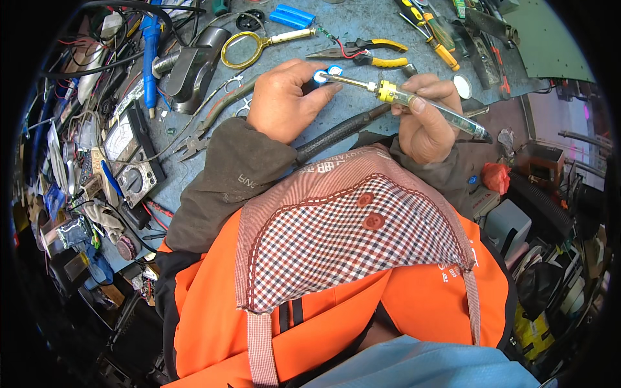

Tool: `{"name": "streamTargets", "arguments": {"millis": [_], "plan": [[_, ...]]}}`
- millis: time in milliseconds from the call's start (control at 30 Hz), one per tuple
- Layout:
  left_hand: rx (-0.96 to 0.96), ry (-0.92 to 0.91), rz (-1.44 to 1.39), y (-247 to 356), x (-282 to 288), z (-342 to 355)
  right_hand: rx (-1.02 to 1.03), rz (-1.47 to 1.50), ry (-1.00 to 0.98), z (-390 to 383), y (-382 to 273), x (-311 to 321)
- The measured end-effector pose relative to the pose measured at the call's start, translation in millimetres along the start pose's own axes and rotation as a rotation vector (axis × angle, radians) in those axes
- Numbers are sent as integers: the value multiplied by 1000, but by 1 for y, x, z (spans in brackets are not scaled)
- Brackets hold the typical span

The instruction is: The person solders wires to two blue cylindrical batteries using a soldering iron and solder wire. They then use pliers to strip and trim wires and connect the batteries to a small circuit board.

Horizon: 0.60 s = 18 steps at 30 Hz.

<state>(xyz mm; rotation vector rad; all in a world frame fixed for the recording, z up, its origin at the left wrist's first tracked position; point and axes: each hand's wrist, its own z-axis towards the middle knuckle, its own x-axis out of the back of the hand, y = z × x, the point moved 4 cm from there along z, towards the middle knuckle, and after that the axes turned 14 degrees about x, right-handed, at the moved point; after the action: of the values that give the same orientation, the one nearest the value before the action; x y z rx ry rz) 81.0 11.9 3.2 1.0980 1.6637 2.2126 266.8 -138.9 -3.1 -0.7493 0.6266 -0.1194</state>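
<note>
My left hand (281, 100), closed, holds two small blue cylindrical cells (328, 74) upright, their white-ringed ends facing up. In my right hand (427, 126) is a soldering iron (446, 113) with a clear handle and yellow collar, its metal tip on or just over the nearer cell's end. Behind the hands lie yellow-handled pliers (384, 63), a magnifying glass (265, 43) and a small circuit strip with red wire (326, 35). A black sleeved cable (333, 132) runs beneath my hands, and a small round tin (462, 86) sits right of the iron.
The blue mat (181, 171) carries loose blue cells (291, 16), screwdrivers (433, 39), a black metal part (194, 71) and an analog meter (129, 158). Cluttered wires and tools (77, 213) crowd the left; boxes and equipment (537, 207) stand beyond the bench at right.
</note>
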Motion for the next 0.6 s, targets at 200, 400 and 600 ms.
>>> {"name": "streamTargets", "arguments": {"millis": [200,400,600], "plan": [[25,-23,37,5,2,0,5,-7,-1,0,-1,-1],[22,-32,56,5,2,0,-2,-6,-10,-1,-2,-1],[-15,-7,54,2,1,0,-4,-21,10,-1,-3,1]]}}
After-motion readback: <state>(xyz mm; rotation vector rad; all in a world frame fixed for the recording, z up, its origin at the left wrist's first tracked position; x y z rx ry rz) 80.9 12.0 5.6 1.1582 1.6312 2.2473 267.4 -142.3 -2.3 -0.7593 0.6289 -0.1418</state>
